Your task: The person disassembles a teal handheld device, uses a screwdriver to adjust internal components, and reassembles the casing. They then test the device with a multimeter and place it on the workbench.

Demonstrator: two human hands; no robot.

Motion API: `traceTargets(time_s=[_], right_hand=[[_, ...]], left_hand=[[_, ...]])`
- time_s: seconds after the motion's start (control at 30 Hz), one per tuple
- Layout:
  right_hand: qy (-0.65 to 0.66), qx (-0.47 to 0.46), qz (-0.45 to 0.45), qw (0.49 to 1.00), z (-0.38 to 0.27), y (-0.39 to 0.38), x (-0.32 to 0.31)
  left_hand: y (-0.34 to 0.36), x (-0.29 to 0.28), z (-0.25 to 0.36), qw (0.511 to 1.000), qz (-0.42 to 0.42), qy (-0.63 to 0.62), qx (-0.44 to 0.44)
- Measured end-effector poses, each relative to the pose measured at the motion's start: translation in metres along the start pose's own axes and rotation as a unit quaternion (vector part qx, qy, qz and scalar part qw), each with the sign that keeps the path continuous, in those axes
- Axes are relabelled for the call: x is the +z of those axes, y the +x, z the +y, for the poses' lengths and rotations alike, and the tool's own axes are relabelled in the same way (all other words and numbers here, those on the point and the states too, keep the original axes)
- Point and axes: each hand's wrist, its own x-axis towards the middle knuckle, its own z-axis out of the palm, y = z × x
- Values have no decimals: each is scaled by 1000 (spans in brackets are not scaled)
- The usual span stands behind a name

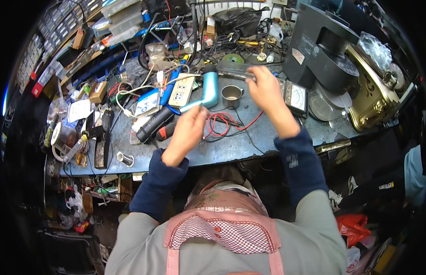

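My left hand (188, 131) is closed just below the narrow end of a light-blue hair dryer (210, 90). Its fingertips are pinched together, and whatever they hold is hidden. Farther right, my right hand (266, 91) reaches over the back of the bench, thumb and fingers around the right end of a clear plastic case (233, 69). Between the hands stands a small metal cup (232, 96) with a handle. Coiled red and black test leads (218, 124) lie in front of it. An analog multimeter (296, 97) sits beside my right wrist.
To the left lie a cream power strip (182, 90), a black cylinder (155, 125) and a solder spool (125, 159). Tangled cables and boxes crowd the back. A tall dark machine (309, 46) and an ornate gold panel (374, 87) stand on the right. The blue bench (213, 153) has its edge near me.
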Motion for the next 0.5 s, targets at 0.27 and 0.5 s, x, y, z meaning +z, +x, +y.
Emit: traceTargets(time_s=[0.27,0.5], right_hand=[[-262,163,-312,899,89,86,63],[-261,164,-270,913,77,77,73]], left_hand=[[86,20,-18,813,-40,-553,-177],[80,-3,-30,792,-94,-570,-197]])
